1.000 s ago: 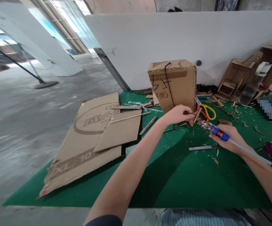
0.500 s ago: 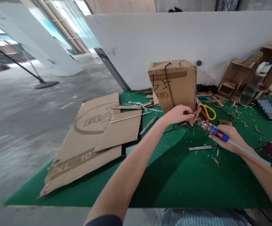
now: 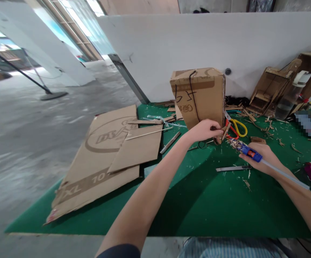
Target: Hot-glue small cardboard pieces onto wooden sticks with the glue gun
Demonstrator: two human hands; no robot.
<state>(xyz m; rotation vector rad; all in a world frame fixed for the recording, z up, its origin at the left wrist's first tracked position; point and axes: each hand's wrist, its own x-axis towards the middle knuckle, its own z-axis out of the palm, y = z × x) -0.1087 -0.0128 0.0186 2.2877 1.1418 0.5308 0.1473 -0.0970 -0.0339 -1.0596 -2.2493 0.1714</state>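
Toward the far edge of the surface (image 3: 187, 215), the left hand (image 3: 205, 129) pinches a small cardboard piece (image 3: 226, 131), apparently steadying it facing the glue gun (image 3: 254, 154), which the right hand's (image 3: 266, 152) fingers grip, presumably for aim.

The left hand (image 3: 206, 130) pinches a small cardboard piece (image 3: 218, 139) in front of an upright cardboard box (image 3: 207, 95) marked with black lines. The right hand (image 3: 263, 156) grips a blue glue gun (image 3: 255, 155), its nozzle end crusted with shavings and pointing toward that piece; a translucent glue stick (image 3: 284, 173) runs out behind. Below the gun, a cutter knife (image 3: 232, 168) lies on the green tabletop (image 3: 225, 211). Flat cardboard sheets (image 3: 77, 165) overlap at left, and a clear bottle (image 3: 289, 100) stands at right.
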